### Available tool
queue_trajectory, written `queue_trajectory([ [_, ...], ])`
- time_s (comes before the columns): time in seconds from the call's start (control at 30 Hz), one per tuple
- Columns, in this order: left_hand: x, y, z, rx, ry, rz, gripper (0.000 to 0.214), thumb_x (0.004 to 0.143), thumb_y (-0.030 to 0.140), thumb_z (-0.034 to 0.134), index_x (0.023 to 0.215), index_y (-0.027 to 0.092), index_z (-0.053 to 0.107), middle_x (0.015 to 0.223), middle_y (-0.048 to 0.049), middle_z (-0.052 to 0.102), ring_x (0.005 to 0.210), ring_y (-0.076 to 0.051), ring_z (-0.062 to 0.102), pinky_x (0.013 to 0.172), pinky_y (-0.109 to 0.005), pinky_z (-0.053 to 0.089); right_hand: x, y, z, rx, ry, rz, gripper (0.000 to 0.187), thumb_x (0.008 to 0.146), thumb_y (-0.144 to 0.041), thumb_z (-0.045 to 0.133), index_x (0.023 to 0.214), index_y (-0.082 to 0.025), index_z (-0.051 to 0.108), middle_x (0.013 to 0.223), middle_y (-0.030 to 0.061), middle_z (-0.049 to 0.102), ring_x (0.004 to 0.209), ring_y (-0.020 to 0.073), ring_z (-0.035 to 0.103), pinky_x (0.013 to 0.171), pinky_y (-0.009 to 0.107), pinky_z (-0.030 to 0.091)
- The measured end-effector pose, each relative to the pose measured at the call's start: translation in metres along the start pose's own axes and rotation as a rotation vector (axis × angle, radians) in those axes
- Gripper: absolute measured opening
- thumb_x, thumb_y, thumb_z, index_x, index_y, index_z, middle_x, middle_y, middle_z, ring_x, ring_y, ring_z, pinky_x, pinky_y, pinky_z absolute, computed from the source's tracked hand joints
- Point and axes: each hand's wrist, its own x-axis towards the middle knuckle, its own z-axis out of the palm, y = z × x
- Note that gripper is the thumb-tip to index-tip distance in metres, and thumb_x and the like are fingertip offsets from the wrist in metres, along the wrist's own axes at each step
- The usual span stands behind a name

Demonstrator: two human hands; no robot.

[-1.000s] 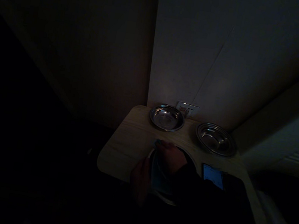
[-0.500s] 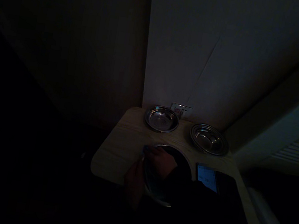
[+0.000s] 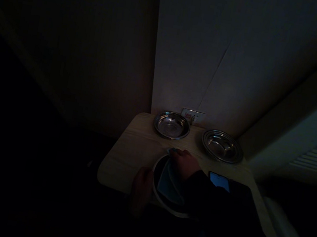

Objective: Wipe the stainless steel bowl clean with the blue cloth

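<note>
The scene is very dim. A round metal dish (image 3: 155,191) with a pale rim and a dark inside lies at the front of the small table. At its far rim, my right hand (image 3: 185,164) is closed on a light blue cloth (image 3: 169,186), which hangs down across the dish's inside. My left hand (image 3: 141,188) is closed at the dish's left rim, its fingers partly lost in shadow. My right sleeve covers the dish's right side.
Two shiny steel dishes stand at the back of the wooden table (image 3: 125,149): a left one (image 3: 171,126) and a right one (image 3: 220,146). A lit phone (image 3: 219,181) lies at the right. A wall socket (image 3: 193,117) sits behind.
My right hand has moved from the left rim to the far rim with the cloth, uncovering more of it. My left hand stays at the left rim. The phone's screen has changed.
</note>
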Motion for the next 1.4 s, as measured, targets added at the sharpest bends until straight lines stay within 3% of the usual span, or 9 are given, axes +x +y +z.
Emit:
queue_trajectory([
  [0.23, 0.017, 0.005, 0.006, 0.01, -0.088, 0.064, 0.028, 0.079, 0.037, 0.044, 0.077, 0.015, 0.062, 0.078, -0.0073, 0.066, 0.072, -0.018, 0.059, 0.069, -0.031, 0.044, -0.005, -0.009, 0.001, 0.04, 0.029, -0.113, 0.037, 0.088, -0.015, 0.038, 0.123, -0.023, 0.05, 0.121, 0.0062, 0.056, 0.101, 0.0208, 0.052, 0.082, 0.029, 0.042],
  [0.37, 0.015, 0.003, 0.005, 0.026, -0.011, 0.075, 0.028, 0.08, 0.033, 0.041, 0.078, 0.015, 0.063, 0.084, -0.0095, 0.067, 0.077, -0.019, 0.059, 0.074, -0.033, 0.043, -0.015, -0.008, 0.0, 0.058, 0.031, -0.118, 0.036, 0.088, -0.017, 0.039, 0.122, -0.021, 0.051, 0.128, 0.0081, 0.05, 0.11, 0.0213, 0.049, 0.091, 0.03, 0.039],
  [0.5, 0.014, 0.003, 0.005, 0.033, 0.038, 0.082, 0.028, 0.081, 0.034, 0.04, 0.08, 0.015, 0.061, 0.083, -0.0092, 0.066, 0.077, -0.02, 0.059, 0.074, -0.033, 0.044, -0.019, -0.009, 0.006, 0.069, -0.045, -0.04, 0.034, 0.085, -0.011, 0.039, 0.113, -0.017, 0.059, 0.129, 0.0142, 0.047, 0.112, 0.0264, 0.048, 0.088, 0.036, 0.041],
  [0.6, 0.013, 0.003, 0.008, 0.036, 0.054, 0.1, 0.025, 0.08, 0.033, 0.041, 0.079, 0.016, 0.06, 0.081, -0.0082, 0.066, 0.075, -0.019, 0.059, 0.072, -0.032, 0.044, -0.013, -0.012, 0.011, 0.087, -0.093, -0.059, 0.034, 0.083, -0.007, 0.039, 0.106, -0.013, 0.062, 0.119, 0.017, 0.054, 0.107, 0.0262, 0.052, 0.085, 0.036, 0.041],
  [0.73, 0.011, 0.005, 0.011, 0.038, 0.09, 0.106, 0.022, 0.079, 0.031, 0.042, 0.077, 0.017, 0.059, 0.079, -0.0076, 0.066, 0.074, -0.019, 0.059, 0.071, -0.031, 0.044, -0.008, -0.02, 0.011, 0.15, -0.16, -0.191, 0.027, 0.082, -0.011, 0.044, 0.096, -0.015, 0.067, 0.1, 0.0108, 0.065, 0.099, 0.0214, 0.056, 0.084, 0.031, 0.041],
  [0.97, 0.008, 0.005, 0.014, 0.025, 0.131, 0.083, 0.027, 0.08, 0.035, 0.04, 0.071, 0.017, 0.058, 0.071, -0.0052, 0.063, 0.067, -0.017, 0.056, 0.064, -0.029, 0.043, -0.03, -0.02, 0.012, 0.199, -0.263, -0.36, 0.019, 0.076, -0.018, 0.055, 0.087, -0.024, 0.069, 0.099, 0.0024, 0.066, 0.099, 0.0182, 0.055, 0.079, 0.026, 0.043],
  [1.17, 0.012, 0.002, 0.012, 0.032, 0.104, 0.089, 0.028, 0.08, 0.035, 0.041, 0.073, 0.017, 0.06, 0.074, -0.0064, 0.065, 0.069, -0.018, 0.057, 0.067, -0.03, 0.043, -0.019, -0.026, 0.016, 0.143, -0.205, -0.239, 0.024, 0.083, -0.017, 0.047, 0.097, -0.02, 0.066, 0.113, 0.0068, 0.059, 0.102, 0.02, 0.054, 0.077, 0.028, 0.045],
  [1.4, 0.008, -0.001, 0.012, 0.025, 0.099, 0.086, 0.029, 0.082, 0.036, 0.04, 0.079, 0.017, 0.061, 0.081, -0.0078, 0.066, 0.075, -0.019, 0.059, 0.07, -0.03, 0.044, -0.006, -0.007, 0.018, 0.055, -0.138, 0.003, 0.028, 0.085, -0.014, 0.04, 0.094, -0.011, 0.066, 0.103, 0.0183, 0.058, 0.096, 0.0273, 0.056, 0.075, 0.038, 0.046],
])
